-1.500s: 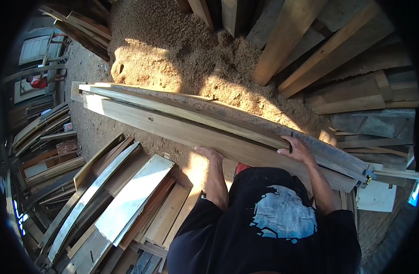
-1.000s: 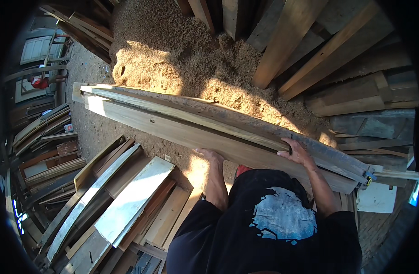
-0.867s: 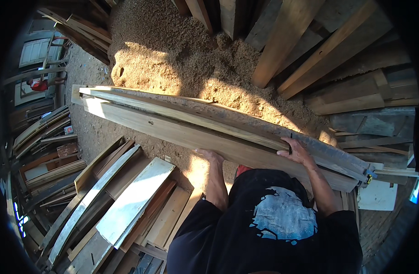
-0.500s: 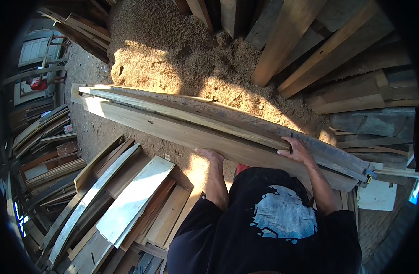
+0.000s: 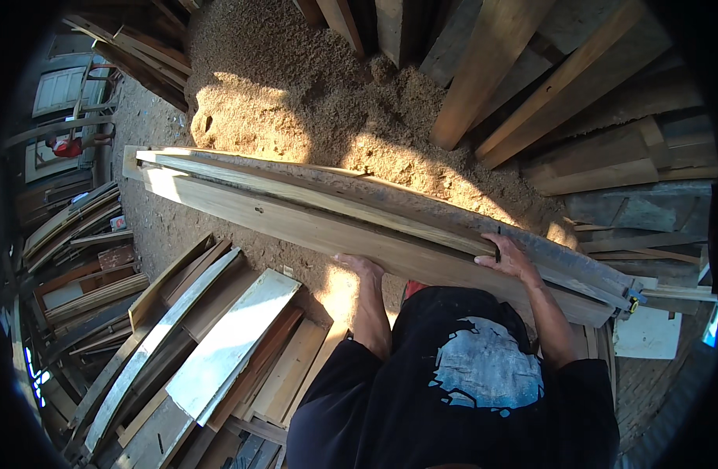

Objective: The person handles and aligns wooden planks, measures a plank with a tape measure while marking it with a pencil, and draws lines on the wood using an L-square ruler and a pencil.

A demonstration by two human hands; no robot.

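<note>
A long pale wooden plank (image 5: 296, 223) lies slantwise in front of my body, with a narrower board (image 5: 335, 205) along its far side. My left hand (image 5: 360, 267) grips the plank's near edge, its fingertips hidden underneath. Farther right, my right hand (image 5: 510, 258) rests over the plank's far edge, fingers bent round it. A dark pencil-like stick (image 5: 498, 245) juts up between those fingers. Near the plank's right end sits a small yellow and black object (image 5: 632, 306), perhaps a tape measure, beside a blue piece.
Sawdust (image 5: 249, 109) is heaped beyond the plank. Thick timbers (image 5: 492, 74) lean at the far right. Stacked boards, one white-faced (image 5: 235, 344), fill the near left. A person in red (image 5: 66, 146) is far off at the left. A white panel (image 5: 646, 334) lies at the right.
The view has shifted very slightly. Both hands, the plank and the dark stick stay as they were.
</note>
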